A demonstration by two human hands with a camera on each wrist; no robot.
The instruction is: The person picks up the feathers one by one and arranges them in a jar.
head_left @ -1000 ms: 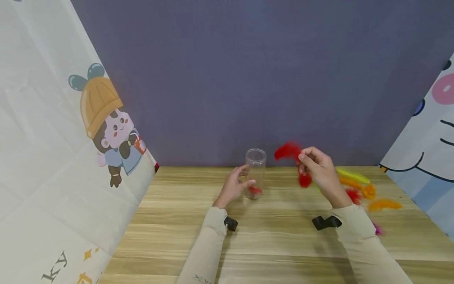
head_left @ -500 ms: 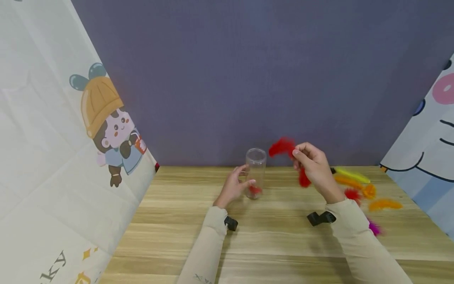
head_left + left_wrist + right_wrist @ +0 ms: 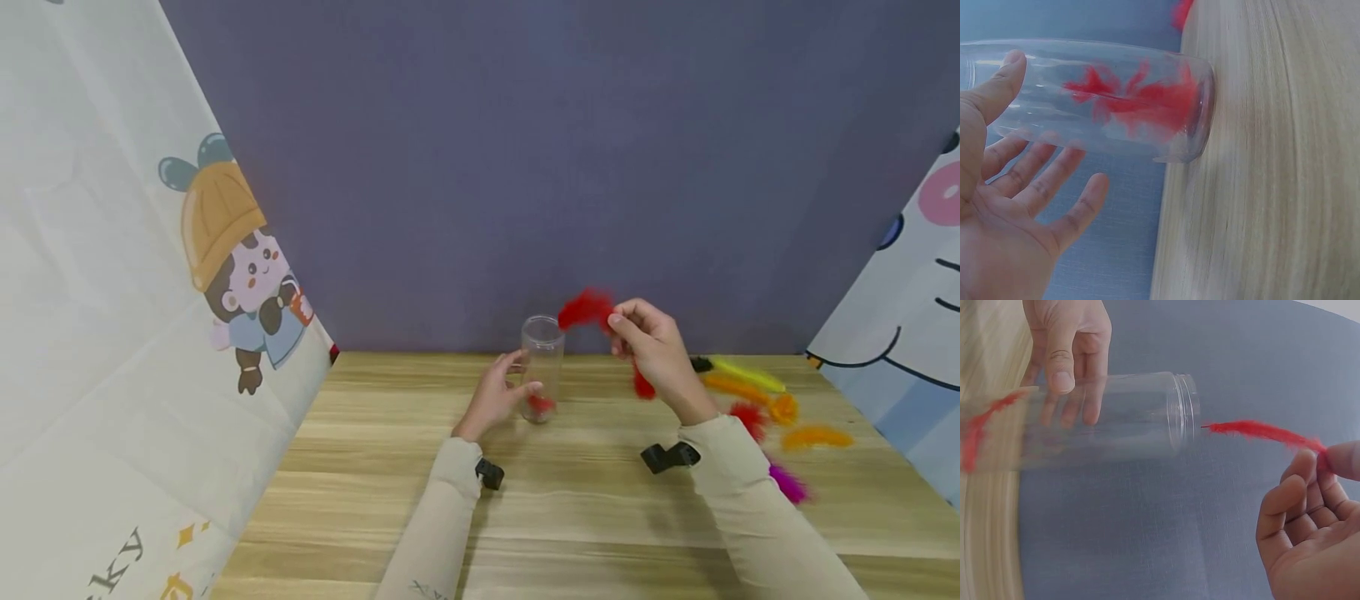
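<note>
A clear jar [image 3: 551, 358] stands upright on the table, mouth up. Red feathers [image 3: 1160, 103] lie at its bottom. My left hand [image 3: 491, 402] holds the jar from the left, thumb on one side and fingertips on the other. My right hand [image 3: 651, 346] pinches a red feather [image 3: 1260, 430] by one end, above the table to the right of the jar. In the right wrist view the feather's bare quill tip points at the jar's mouth, just outside the rim.
Right of the jar, another red feather [image 3: 642, 383] shows below my right hand. Farther right lie yellow [image 3: 750, 375], orange [image 3: 816, 437], red [image 3: 748, 419] and magenta [image 3: 787, 483] feathers. A dark panel [image 3: 480, 183] rises behind the table [image 3: 360, 500].
My right hand has moved left and slightly up, bringing the pinched red feather from beside the jar to its mouth. My left hand and the jar have stayed in place.
</note>
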